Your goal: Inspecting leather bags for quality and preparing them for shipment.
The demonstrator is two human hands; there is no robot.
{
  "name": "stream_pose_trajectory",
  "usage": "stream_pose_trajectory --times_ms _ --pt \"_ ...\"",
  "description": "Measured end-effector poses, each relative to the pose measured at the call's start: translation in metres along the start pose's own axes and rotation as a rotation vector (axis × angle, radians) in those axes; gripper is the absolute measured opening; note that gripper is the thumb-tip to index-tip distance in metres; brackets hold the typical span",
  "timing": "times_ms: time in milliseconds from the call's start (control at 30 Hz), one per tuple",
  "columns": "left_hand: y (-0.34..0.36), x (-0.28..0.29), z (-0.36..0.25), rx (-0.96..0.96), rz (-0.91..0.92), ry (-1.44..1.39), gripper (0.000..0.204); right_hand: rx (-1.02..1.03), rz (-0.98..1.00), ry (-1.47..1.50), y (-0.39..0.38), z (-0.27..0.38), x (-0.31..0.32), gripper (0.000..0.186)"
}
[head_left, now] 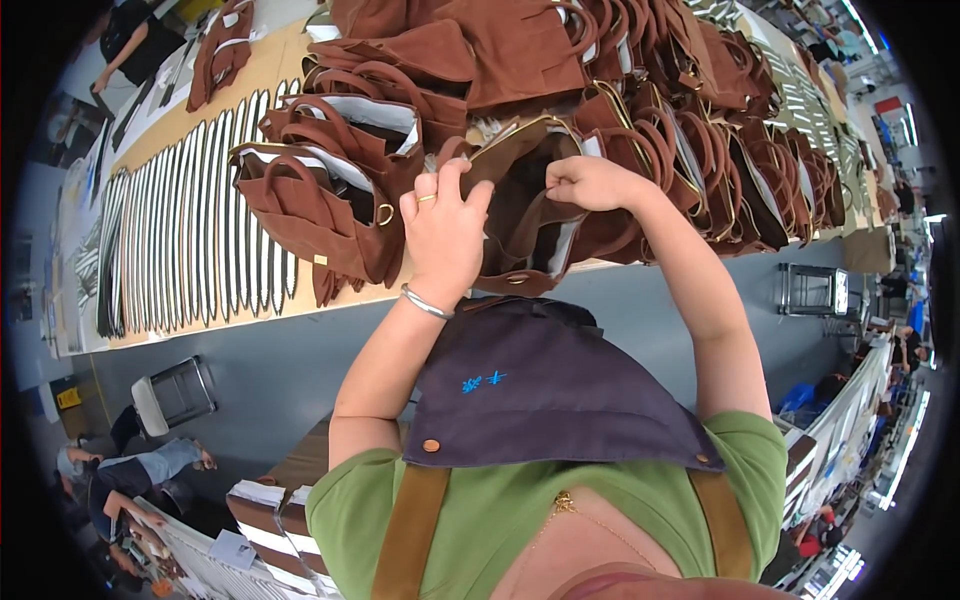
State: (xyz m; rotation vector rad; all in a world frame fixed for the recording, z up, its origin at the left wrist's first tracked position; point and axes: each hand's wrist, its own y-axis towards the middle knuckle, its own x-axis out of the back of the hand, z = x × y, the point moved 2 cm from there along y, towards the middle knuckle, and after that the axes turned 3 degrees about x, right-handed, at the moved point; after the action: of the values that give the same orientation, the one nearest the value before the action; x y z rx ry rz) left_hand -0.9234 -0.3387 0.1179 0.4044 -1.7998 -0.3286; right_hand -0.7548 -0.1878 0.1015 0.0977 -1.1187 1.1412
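at the near edge of a long worktop (355,297), about midway along, i bend over a brown bag (512,215) that sits mouth open toward me, its front just at the edge and a gold-toned zipper (513,131) running along the far rim. my left hand (445,225), a ring on one finger and a silver bangle (427,301) at the wrist, is at the bag's left side, fingers bent and spread a little apart; i cannot tell whether they grip the rim. my right hand (592,184) reaches over the bag's right side, thumb and forefinger pressed together at the dark opening, the others curled in; what, if anything, they pinch is too small to tell. just left of the bag, more brown bags (330,222) with pale linings stand close together. toward the worktop's left end, black-and-white strips (200,220) lie side by side, reaching back from the near edge. to the right, a tightly packed row of brown handbags (735,185) follows the near edge, while a large brown piece (520,55) lies toward the far edge. i wear a dark apron (560,400) over a green shirt (745,470).
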Motion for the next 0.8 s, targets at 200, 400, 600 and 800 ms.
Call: stream_pose_trajectory --times_ms 200,400,600,800 --pt "-0.016 -0.028 -0.040 -0.043 0.276 -0.173 0.051 -0.059 0.087 0.586 0.005 -0.020 -0.018 0.027" --pt "-0.022 -0.038 -0.009 -0.051 0.386 -0.203 0.052 0.070 0.021 0.451 -0.020 -0.021 -0.012 0.055" --pt "-0.009 -0.022 0.006 0.180 0.465 -0.606 0.024 0.221 -0.314 -0.245 -0.035 0.029 -0.008 0.081" --pt "-0.010 -0.041 0.020 0.343 0.541 -0.766 0.015 0.415 -0.375 -0.376 -0.025 0.055 -0.035 0.066"
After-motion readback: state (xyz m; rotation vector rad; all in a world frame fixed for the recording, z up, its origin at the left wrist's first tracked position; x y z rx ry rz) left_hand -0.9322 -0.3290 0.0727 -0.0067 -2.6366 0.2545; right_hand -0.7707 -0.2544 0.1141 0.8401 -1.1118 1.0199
